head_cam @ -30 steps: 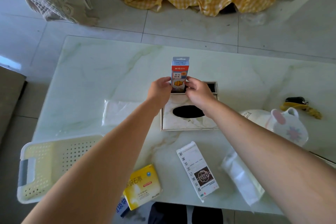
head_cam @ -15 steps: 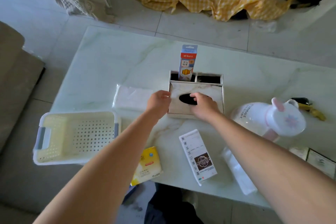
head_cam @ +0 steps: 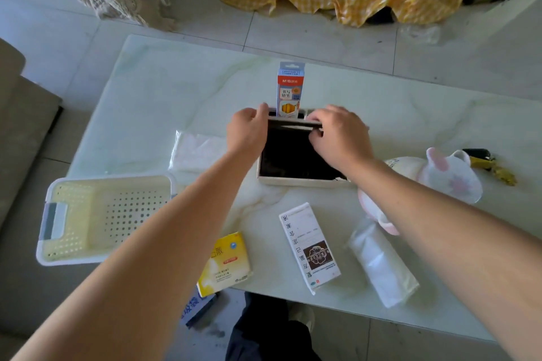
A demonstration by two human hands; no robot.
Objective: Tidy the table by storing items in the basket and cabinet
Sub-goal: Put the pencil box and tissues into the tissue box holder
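The lid (head_cam: 296, 125) of the tissue box (head_cam: 302, 182) at the surface (head_cam: 176, 91) centre is gripped by the left hand (head_cam: 247, 132) and right hand (head_cam: 340, 138). The basket (head_cam: 102, 214) is seen at 8 o'clock.

Both bare forearms are stretched forward, wrists level. The left hand (head_cam: 248, 132) and right hand (head_cam: 340, 138) are curled, fingers (head_cam: 318, 118) bent down, thumbs turned inward.

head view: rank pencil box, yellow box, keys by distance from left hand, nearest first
1. pencil box: just right of the left hand, upright in the organizer slot.
2. yellow box: at the near table edge.
3. keys: far right.
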